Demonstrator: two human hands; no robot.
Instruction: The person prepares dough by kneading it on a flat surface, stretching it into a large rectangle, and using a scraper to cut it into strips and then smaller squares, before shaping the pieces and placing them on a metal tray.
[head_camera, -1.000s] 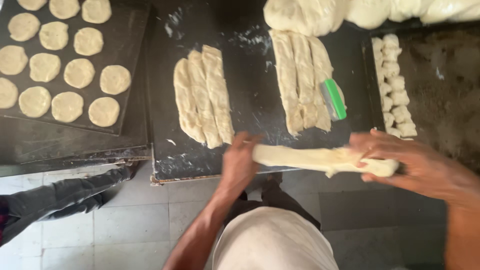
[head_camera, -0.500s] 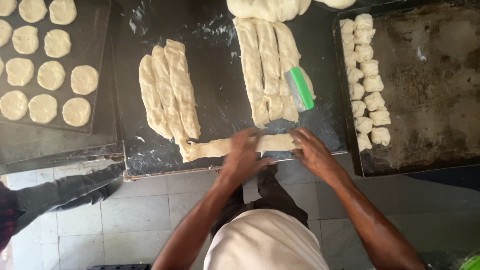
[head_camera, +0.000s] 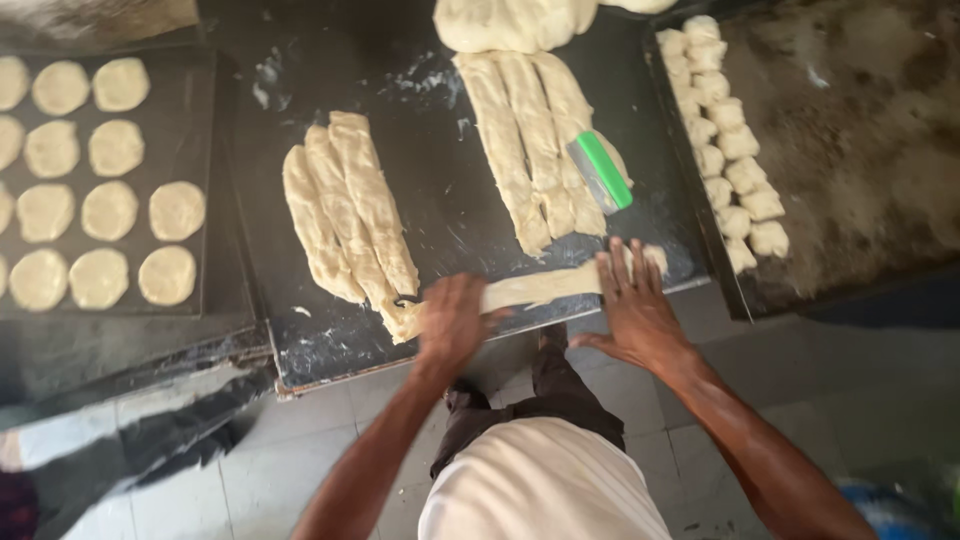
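Hands spread wider apart, left hand and right hand flat-fingered, unclenched on dough rope, near board edge.

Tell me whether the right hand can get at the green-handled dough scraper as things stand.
Probably yes: the right hand lies flat on the dough rope, and the scraper rests uncovered on the dough strips just beyond, with nothing between.

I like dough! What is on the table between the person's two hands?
In the head view, a long rope of dough stretches across the dark table between the left hand and the right hand, both pressing flat on it.
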